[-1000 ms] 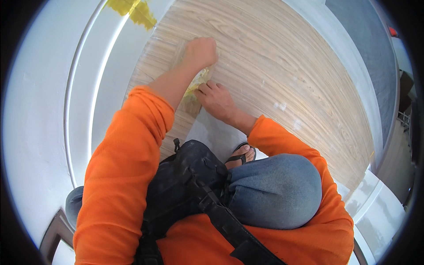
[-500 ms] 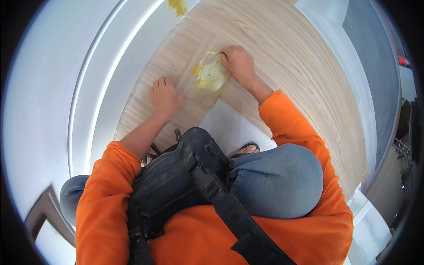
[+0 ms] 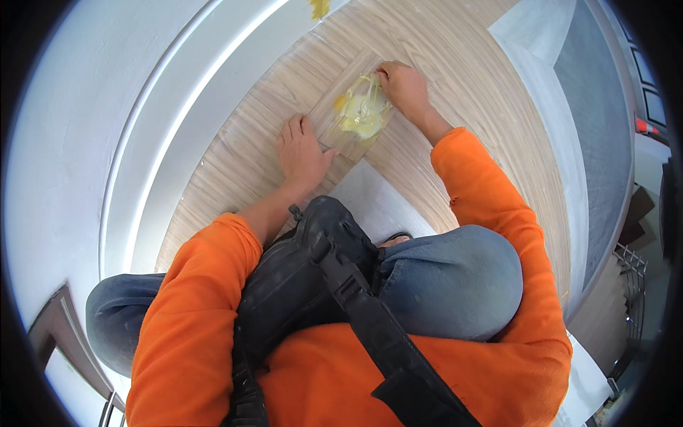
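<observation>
A glossy, see-through patch smeared with yellow and whitish paste (image 3: 364, 110) lies on the wood-look floor, its surface creased. At its far right edge, my right hand (image 3: 407, 89) has its fingers curled together in a pinch. What they grip, if anything, is too small to make out. My left hand (image 3: 304, 153) rests palm down on the floor just left of the patch, holding nothing, with fingers stretched and thumb out to the side.
A pale grey sheet (image 3: 377, 199) lies between the patch and my knees. White stepped trim (image 3: 171, 135) curves along the left, with a yellow mark (image 3: 320, 8) at its far end. A white strip (image 3: 537, 92) and a grey surface (image 3: 594, 142) border the right. My black bag (image 3: 306, 277) hangs in front.
My left hand has shifted right, closer to the smeared patch. The right hand stays at the patch's far right edge. The whole view has shifted slightly.
</observation>
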Tool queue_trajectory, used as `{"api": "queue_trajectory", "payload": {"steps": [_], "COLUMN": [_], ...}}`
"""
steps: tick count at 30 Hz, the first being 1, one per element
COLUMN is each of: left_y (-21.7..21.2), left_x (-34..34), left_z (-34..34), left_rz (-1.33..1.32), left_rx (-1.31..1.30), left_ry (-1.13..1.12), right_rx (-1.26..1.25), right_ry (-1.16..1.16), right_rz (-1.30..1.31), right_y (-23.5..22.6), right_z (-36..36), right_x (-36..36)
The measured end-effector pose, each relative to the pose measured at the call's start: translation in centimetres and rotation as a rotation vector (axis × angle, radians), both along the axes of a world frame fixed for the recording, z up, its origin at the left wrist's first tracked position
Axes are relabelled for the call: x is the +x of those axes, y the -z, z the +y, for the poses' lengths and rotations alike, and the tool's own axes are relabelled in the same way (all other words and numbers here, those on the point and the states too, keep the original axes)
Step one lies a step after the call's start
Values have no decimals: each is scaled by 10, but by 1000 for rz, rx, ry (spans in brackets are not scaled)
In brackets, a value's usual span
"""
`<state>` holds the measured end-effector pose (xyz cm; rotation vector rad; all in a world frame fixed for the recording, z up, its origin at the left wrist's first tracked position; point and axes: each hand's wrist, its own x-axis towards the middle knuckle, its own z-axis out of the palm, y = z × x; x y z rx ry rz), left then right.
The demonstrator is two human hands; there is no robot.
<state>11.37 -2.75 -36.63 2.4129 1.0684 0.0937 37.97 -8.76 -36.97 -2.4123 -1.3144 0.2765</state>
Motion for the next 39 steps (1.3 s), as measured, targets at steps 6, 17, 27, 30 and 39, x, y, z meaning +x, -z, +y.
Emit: {"api": "queue_trajectory", "payload": {"steps": [6, 17, 27, 30, 39], "left_y": [-1, 2, 4, 2, 3], "left_x": [-1, -2, -1, -4, 0], "left_z": [4, 13, 14, 17, 19], "left_rz": [119, 182, 169, 179, 241], "left_rx": [22, 106, 118, 125, 159], "left_ry": [30, 145, 146, 160, 187], "right_rx": [53, 22, 119, 28, 44], "right_ry": [-279, -423, -412, -567, -175], "right_rz": [-89, -128, -66, -79, -100], "right_y": [19, 10, 10, -1, 9], "right_z": [-37, 2, 14, -11, -44], "right_x": [-65, -65, -37, -61, -52]}}
